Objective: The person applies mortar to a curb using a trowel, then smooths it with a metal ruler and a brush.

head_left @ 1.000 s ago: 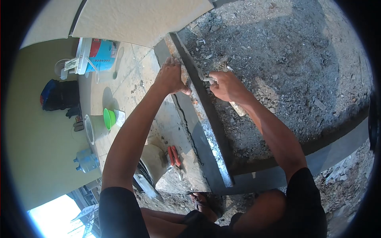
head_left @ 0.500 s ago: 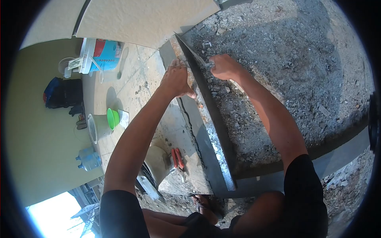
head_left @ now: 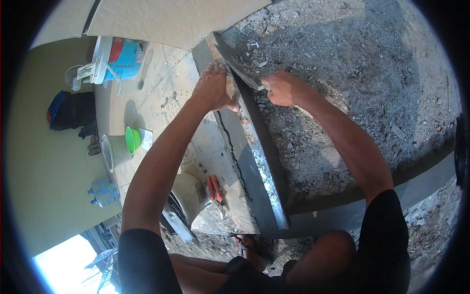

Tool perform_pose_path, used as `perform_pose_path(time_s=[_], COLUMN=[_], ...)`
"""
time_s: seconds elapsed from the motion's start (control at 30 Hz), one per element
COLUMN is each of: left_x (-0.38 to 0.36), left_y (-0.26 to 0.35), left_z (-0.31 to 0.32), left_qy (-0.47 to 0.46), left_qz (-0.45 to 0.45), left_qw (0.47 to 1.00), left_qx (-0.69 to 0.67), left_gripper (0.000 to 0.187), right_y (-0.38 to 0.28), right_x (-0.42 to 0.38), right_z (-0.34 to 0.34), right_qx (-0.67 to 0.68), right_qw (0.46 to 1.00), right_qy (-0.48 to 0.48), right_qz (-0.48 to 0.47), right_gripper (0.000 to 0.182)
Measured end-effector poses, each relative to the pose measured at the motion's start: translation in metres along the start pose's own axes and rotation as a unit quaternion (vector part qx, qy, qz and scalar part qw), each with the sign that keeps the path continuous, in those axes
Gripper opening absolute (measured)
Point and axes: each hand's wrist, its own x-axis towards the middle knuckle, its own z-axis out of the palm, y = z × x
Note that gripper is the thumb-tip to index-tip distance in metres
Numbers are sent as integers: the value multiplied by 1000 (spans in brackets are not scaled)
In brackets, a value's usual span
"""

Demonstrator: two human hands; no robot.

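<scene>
A long, rusty, mortar-stained metal straightedge bar (head_left: 259, 159) lies along the grey mortar ledge (head_left: 243, 157). My left hand (head_left: 211, 89) holds the bar near its far end, fingers stretched along its side and thumb across it. In the closed fist of my right hand (head_left: 284, 88) is the handle of a trowel (head_left: 245, 73). Its thin blade points away toward the bar's far end and lies against the ledge's rubble-side face. Part of the handle is hidden inside my fist.
Rubble ground (head_left: 338, 63) spreads to the right, bordered by a curved mortar edge (head_left: 421, 181). On the tiled floor at left are red-handled pliers (head_left: 215, 188), a bucket (head_left: 188, 196), a green bowl (head_left: 132, 140) and a blue-white pail (head_left: 125, 59). A water jug (head_left: 104, 192) stands by the wall.
My right hand has drawn the trowel slightly toward me and to the right along the ledge. My left hand stays on the bar. The whole view has shifted a little.
</scene>
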Motion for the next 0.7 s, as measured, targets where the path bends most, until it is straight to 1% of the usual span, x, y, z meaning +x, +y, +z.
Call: perform_pose_path(time_s=[0.03,0.07,0.13,0.17,0.27,0.3,0.33,0.37,0.43,0.5,0.53,0.57,0.6,0.63,0.67,0.7], left_x=[0,0,3,4,1,2,2,0,1,2,2,1,1,0,1,1], left_y=[0,1,0,0,2,2,2,3,2,5,5,3,2,2,4,6], left_z=[-1,-2,1,2,-2,-5,-7,-7,-2,-4,-3,-4,-3,-2,-5,-7], left_qy=[-8,-16,-12,-7,-8,-30,-52,-48,-18,-15,-15,-10,-7,-3,-1,-18], left_qz=[-2,-3,0,2,8,5,1,0,3,2,-1,-11,0,16,14,7], left_qw=[1000,1000,1000,1000,1000,999,999,999,999,999,999,999,1000,1000,1000,999], left_qx=[2,5,11,9,11,11,12,11,33,37,43,37,29,23,23,25], left_gripper=[125,125,123,121,118,118,118,118,125,126,126,126,121,116,116,116], right_y=[0,0,-6,-1,-8,-6,-8,-12,-16,-12,-6,1,5,3,8,14], right_x=[-9,-17,-34,-40,-68,-74,-87,-102,-133,-162,-159,-151,-141,-120,-96,-73], right_z=[6,11,13,25,38,50,53,57,62,60,57,52,49,30,22,17], right_qx=[5,6,35,45,60,45,42,53,58,71,63,72,88,99,110,122], right_qw=[1000,1000,999,998,998,997,997,998,998,997,998,997,995,993,992,990], right_qy=[16,17,-25,3,11,38,39,27,18,-16,-19,14,46,23,44,64], right_qz=[-10,-6,9,-33,-23,-44,-44,-34,-22,21,17,11,7,64,46,29], right_gripper=[35,35,32,28,24,23,23,23,24,21,21,21,21,28,34,40])
